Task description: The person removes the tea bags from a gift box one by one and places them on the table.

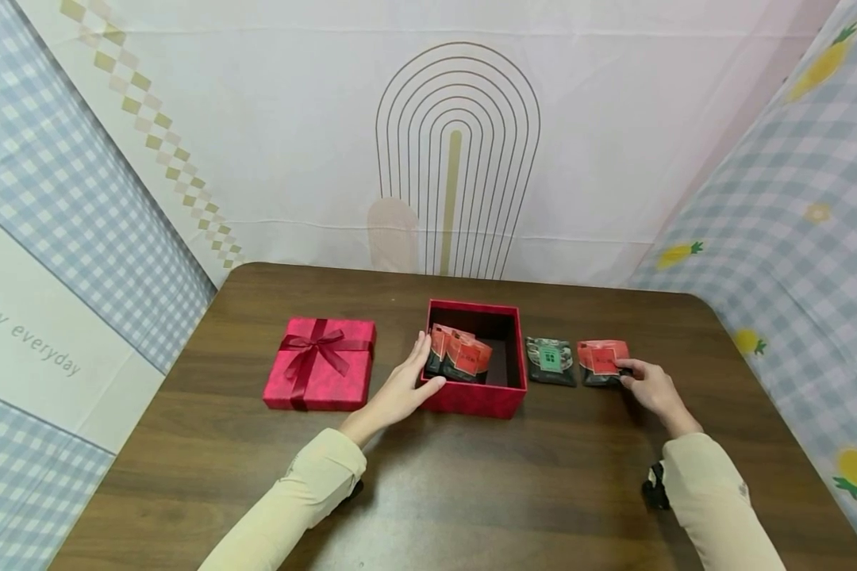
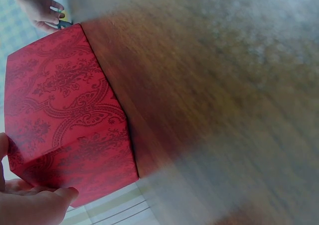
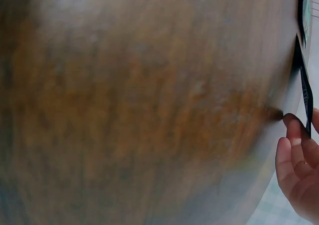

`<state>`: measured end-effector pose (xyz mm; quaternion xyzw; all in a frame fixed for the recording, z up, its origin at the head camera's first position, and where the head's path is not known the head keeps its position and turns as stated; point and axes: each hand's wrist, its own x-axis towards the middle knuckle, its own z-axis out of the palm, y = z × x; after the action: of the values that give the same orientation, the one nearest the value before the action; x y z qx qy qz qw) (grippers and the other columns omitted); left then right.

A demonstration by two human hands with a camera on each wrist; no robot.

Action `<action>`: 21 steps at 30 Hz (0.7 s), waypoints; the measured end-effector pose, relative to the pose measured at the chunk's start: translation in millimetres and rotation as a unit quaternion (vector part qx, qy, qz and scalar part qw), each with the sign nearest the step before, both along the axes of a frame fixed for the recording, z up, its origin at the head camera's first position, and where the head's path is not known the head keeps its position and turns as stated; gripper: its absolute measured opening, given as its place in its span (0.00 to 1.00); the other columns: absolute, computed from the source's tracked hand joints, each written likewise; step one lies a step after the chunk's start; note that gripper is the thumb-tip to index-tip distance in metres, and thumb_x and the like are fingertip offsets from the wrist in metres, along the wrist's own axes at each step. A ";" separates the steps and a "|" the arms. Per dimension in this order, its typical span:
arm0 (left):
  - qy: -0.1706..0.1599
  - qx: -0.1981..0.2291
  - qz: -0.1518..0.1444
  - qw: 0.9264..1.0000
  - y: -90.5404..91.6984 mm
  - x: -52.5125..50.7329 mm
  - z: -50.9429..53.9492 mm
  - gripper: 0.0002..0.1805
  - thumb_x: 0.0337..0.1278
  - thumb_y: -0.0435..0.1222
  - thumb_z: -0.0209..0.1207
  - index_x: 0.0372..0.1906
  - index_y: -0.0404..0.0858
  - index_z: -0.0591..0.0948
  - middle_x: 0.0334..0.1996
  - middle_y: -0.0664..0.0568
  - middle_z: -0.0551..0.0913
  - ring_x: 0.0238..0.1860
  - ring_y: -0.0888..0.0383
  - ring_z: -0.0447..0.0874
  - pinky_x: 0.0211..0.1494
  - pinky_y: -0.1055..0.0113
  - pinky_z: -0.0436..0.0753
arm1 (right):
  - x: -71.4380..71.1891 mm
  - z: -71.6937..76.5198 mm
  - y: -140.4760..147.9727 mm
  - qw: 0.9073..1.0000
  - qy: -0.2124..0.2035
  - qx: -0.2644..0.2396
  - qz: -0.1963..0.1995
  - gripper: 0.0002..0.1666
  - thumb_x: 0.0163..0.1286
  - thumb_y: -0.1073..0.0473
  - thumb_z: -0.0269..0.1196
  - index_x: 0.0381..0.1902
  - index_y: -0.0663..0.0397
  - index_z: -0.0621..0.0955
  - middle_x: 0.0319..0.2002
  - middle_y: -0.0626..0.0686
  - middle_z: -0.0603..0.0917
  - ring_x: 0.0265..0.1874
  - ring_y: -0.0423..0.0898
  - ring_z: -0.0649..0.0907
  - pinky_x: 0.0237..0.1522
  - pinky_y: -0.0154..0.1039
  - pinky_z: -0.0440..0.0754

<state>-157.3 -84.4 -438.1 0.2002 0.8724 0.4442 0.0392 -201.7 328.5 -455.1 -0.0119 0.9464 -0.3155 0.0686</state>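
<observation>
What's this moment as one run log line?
left hand: touching box | right hand: pinching red packet | box: open, packets inside | green packet: beside box | lid: off

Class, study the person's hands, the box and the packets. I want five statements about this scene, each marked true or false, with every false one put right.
1. The right hand pinches a red-labelled packet. True.
2. The left hand touches the open box. True.
3. The open box has nothing in it. False: red packets are inside.
4. A green-labelled packet lies between the open box and the red-labelled packet. True.
5. The beribboned cover is on the open box. False: the lid lies on the table, left of it.
</observation>
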 end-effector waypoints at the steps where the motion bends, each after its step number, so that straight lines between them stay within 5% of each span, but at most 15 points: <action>1: 0.000 0.000 0.000 1.000 -0.1 0.0 0.2 0.40 0.62 0.40 0.52 0.69 0.27 0.46 0.71 0.38 0.40 0.70 0.45 0.41 0.69 0.52 0.51 | 0.1 -1.0 0.3 1.000 0.005 0.005 0.003 0.21 0.65 0.66 0.52 0.55 0.72 0.71 0.49 0.75 0.73 0.46 0.66 0.72 0.44 0.55 0.70; 7: 0.000 -0.001 0.001 1.000 -0.3 0.1 0.7 0.40 0.62 0.40 0.52 0.69 0.27 0.46 0.71 0.38 0.40 0.70 0.46 0.40 0.69 0.52 0.51 | 0.5 -4.5 0.3 1.000 0.012 0.020 0.014 0.22 0.65 0.66 0.53 0.55 0.71 0.71 0.53 0.78 0.69 0.52 0.71 0.68 0.51 0.63 0.65; 17: 0.000 0.002 0.004 1.000 0.3 0.2 0.2 0.40 0.62 0.39 0.53 0.69 0.27 0.46 0.70 0.38 0.40 0.70 0.47 0.41 0.69 0.52 0.50 | 3.6 -7.6 0.4 0.999 0.030 0.028 0.027 0.21 0.63 0.68 0.54 0.54 0.72 0.71 0.46 0.74 0.75 0.43 0.65 0.75 0.44 0.58 0.71; 21: 0.000 0.004 0.002 1.000 0.2 0.4 0.8 0.40 0.62 0.39 0.53 0.69 0.27 0.46 0.70 0.38 0.40 0.70 0.46 0.40 0.69 0.52 0.50 | 4.2 -5.8 -1.2 0.998 0.036 0.034 0.025 0.24 0.64 0.66 0.53 0.56 0.74 0.68 0.50 0.75 0.73 0.49 0.69 0.73 0.48 0.61 0.68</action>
<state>-156.9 -84.2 -437.3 0.1987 0.8708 0.4481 0.0377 -197.5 327.3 -460.9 -0.0447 0.9578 -0.2806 0.0427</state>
